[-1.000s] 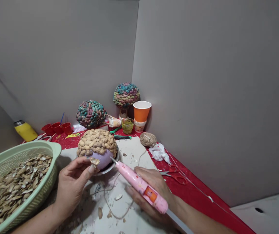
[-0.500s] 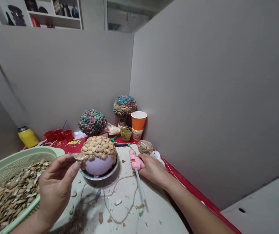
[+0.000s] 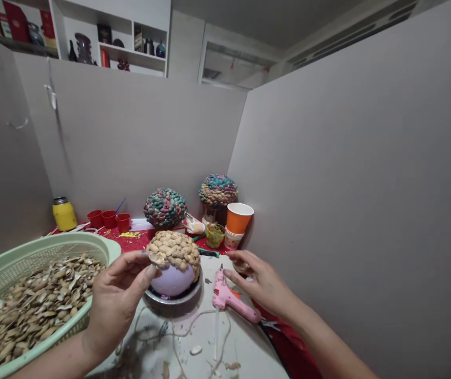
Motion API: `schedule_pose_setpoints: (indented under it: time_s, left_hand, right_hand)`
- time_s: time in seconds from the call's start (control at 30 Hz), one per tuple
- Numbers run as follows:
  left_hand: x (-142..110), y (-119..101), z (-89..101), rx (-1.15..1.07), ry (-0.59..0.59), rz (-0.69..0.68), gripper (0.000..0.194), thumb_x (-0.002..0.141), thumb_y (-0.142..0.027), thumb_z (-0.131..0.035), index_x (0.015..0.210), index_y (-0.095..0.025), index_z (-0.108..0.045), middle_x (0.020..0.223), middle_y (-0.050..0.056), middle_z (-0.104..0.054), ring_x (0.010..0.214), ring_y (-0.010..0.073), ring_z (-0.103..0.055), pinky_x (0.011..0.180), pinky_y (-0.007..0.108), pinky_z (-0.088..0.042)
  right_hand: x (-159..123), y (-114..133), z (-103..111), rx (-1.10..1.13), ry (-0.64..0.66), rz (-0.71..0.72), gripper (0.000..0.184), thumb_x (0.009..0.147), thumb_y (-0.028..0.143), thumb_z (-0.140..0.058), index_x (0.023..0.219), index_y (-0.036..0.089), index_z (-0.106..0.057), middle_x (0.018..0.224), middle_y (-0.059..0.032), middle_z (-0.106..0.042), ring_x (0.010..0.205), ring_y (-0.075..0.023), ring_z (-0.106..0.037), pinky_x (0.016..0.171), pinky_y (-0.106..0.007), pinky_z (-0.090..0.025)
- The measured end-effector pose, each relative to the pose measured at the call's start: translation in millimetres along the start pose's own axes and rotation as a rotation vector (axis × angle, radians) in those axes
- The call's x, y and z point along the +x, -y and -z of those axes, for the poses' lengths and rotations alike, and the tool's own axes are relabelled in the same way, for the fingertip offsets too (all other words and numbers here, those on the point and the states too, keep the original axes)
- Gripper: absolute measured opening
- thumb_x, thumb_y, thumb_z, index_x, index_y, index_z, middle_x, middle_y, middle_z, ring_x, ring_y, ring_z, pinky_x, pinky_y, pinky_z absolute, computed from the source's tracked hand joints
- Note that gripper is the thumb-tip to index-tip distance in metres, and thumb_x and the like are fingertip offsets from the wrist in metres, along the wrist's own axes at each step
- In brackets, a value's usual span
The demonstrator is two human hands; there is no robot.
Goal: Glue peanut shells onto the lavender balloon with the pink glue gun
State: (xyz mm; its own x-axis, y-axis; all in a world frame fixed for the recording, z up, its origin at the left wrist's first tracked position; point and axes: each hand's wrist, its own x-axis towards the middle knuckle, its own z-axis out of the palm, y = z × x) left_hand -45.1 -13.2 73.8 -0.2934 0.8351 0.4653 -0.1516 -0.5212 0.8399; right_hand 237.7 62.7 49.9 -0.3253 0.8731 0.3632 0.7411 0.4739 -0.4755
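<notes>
My left hand (image 3: pixel 117 300) pinches a single nut shell (image 3: pixel 154 259) and holds it against the left side of a purple ball (image 3: pixel 172 280) whose top is covered with tan shells (image 3: pixel 174 247). The ball sits in a metal bowl (image 3: pixel 173 300). My right hand (image 3: pixel 259 281) hovers open, fingers spread, just above and right of a pink glue gun (image 3: pixel 231 301) that lies on the white board. It holds nothing.
A green basket (image 3: pixel 71 246) full of shells stands at the left. At the back are two painted shell balls (image 3: pixel 165 207), an orange cup (image 3: pixel 239 217), red cups (image 3: pixel 109 217), a yellow bottle (image 3: pixel 64 213). Twine and shell scraps lie on the board (image 3: pixel 244 347). Grey partition walls enclose the corner.
My right hand has set the glue gun down on the board and let go of it. My left hand has brought the shell to the ball's side. The camera has tilted upward.
</notes>
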Motion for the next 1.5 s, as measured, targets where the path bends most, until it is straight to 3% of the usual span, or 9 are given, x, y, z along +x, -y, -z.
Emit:
schedule_pose_setpoints:
  time_s: [0.1, 0.2, 0.3, 0.4, 0.53, 0.8, 0.97, 1.13, 1.5]
  left_hand:
    - [0.9, 2.9, -2.0, 0.019, -0.006, 0.017, 0.016, 0.070, -0.022, -0.080, 0.084, -0.019, -0.074, 0.072, 0.001, -0.076, 0.067, 0.0163, -0.073, 0.065, 0.020, -0.061]
    - [2.4, 5.5, -4.8, 0.014, -0.001, 0.022, 0.016, 0.070, -0.021, -0.080, 0.084, -0.020, -0.074, 0.073, 0.001, -0.076, 0.067, 0.0156, -0.073, 0.065, 0.019, -0.061]
    - [4.5, 8.2, -6.1, 0.021, 0.012, 0.019, 0.014, 0.070, -0.019, -0.080, 0.083, -0.021, -0.074, 0.072, 0.000, -0.076, 0.066, 0.0144, -0.073, 0.066, 0.018, -0.060]
    - [6.4, 11.2, -5.4, 0.048, 0.007, 0.012, 0.014, 0.070, -0.017, -0.079, 0.083, -0.022, -0.075, 0.074, 0.000, -0.077, 0.065, 0.0134, -0.073, 0.066, 0.017, -0.060]
    - [7.5, 13.9, -6.4, 0.114, -0.026, 0.015, 0.015, 0.066, -0.014, -0.079, 0.079, -0.021, -0.075, 0.072, 0.000, -0.077, 0.063, 0.0136, -0.072, 0.063, 0.016, -0.059]
    - [4.4, 16.1, -10.0, 0.218, -0.021, 0.151, 0.015, 0.062, -0.021, -0.079, 0.075, -0.019, -0.074, 0.073, 0.001, -0.076, 0.067, 0.0148, -0.070, 0.062, 0.018, -0.058]
    - [3.3, 20.2, -9.2, 0.294, 0.030, 0.289, 0.017, 0.065, -0.028, -0.078, 0.078, -0.017, -0.073, 0.072, 0.001, -0.073, 0.065, 0.0138, -0.066, 0.059, 0.019, -0.055]
    - [6.4, 22.7, -15.6, 0.319, 0.041, 0.398, 0.020, 0.066, -0.031, -0.076, 0.076, -0.016, -0.070, 0.066, -0.001, -0.069, 0.057, 0.0106, -0.059, 0.053, 0.018, -0.048]
    - [13.8, 23.7, -23.8, 0.491, 0.086, 0.357, 0.025, 0.069, -0.036, -0.072, 0.077, -0.014, -0.067, 0.067, 0.001, -0.065, 0.059, 0.0130, -0.055, 0.054, 0.022, -0.044]
  right_hand:
    - [20.4, 20.2, -0.8, 0.151, -0.041, 0.153, 0.047, 0.089, 0.047, -0.057, 0.129, 0.023, -0.052, 0.131, -0.0106, -0.054, 0.118, -0.0267, -0.052, 0.099, -0.046, -0.042]
    - [41.5, 33.2, -14.6, 0.255, 0.080, 0.300, 0.074, 0.084, 0.054, -0.064, 0.145, 0.023, -0.035, 0.151, -0.0130, -0.031, 0.139, -0.0284, -0.028, 0.112, -0.048, -0.027]
    - [60.2, 36.9, -30.9, 0.273, 0.216, 0.367, 0.089, 0.078, 0.055, -0.071, 0.150, 0.024, -0.028, 0.157, -0.0135, -0.014, 0.144, -0.0293, -0.014, 0.115, -0.050, -0.019]
    - [74.8, 33.9, -42.9, 0.305, 0.283, 0.372, 0.093, 0.076, 0.057, -0.073, 0.150, 0.024, -0.027, 0.158, -0.0144, -0.011, 0.145, -0.0297, -0.013, 0.116, -0.050, -0.017]
    - [83.7, 26.7, -53.8, 0.397, 0.281, 0.369, 0.085, 0.078, 0.061, -0.068, 0.146, 0.024, -0.036, 0.156, -0.0132, -0.020, 0.143, -0.0293, -0.018, 0.115, -0.049, -0.019]
    - [79.0, 30.1, -61.8, 0.523, 0.076, 0.383, 0.067, 0.078, 0.055, -0.070, 0.133, 0.023, -0.051, 0.137, -0.0097, -0.050, 0.127, -0.0272, -0.044, 0.109, -0.043, -0.034]
    - [75.7, 32.0, -65.3, 0.556, 0.010, 0.275, 0.055, 0.080, 0.047, -0.068, 0.127, 0.022, -0.055, 0.129, -0.0083, -0.056, 0.119, -0.0264, -0.052, 0.102, -0.040, -0.040]
    - [72.7, 34.1, -67.1, 0.501, -0.023, 0.258, 0.051, 0.081, 0.044, -0.067, 0.125, 0.022, -0.055, 0.126, -0.0079, -0.057, 0.116, -0.0265, -0.053, 0.101, -0.041, -0.040]
    - [70.1, 35.8, -65.4, 0.443, -0.034, 0.274, 0.053, 0.081, 0.047, -0.066, 0.126, 0.020, -0.055, 0.126, -0.0092, -0.057, 0.117, -0.0264, -0.052, 0.101, -0.041, -0.040]
